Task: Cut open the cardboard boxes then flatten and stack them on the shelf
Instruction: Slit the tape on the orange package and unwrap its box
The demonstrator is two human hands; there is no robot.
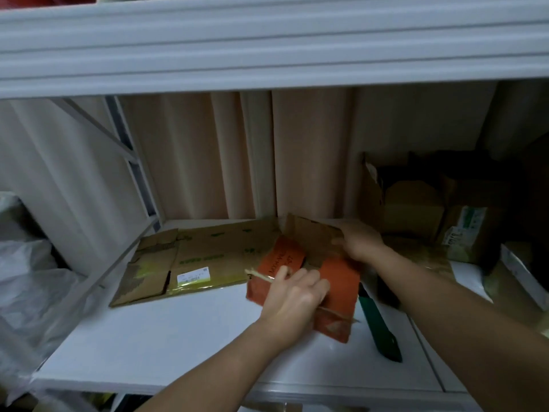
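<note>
On the white shelf: work area, viewed from just behind the person.
Shelf (178,337): white board, lying under an upper white shelf rail (267,43).
Flattened box (202,257): brown cardboard lying flat at the shelf's left-centre, printed label facing up.
Orange box (338,292): orange-and-brown carton, partly collapsed, resting on the shelf and overlapping the flattened box's right end.
Left hand (292,298): fingers curling over the orange box's near-left flap, thumb side pinching the torn edge.
Right hand (361,242): gripping the carton's brown far flap; fingers are wrapping the edge, exact spread cannot be told.
Green knife (378,325): lying on the shelf just right of the orange box, untouched.
Unopened boxes (430,209): standing at the shelf's right rear.
Plastic bags (32,281): bulging beside the shelf's left edge.
</note>
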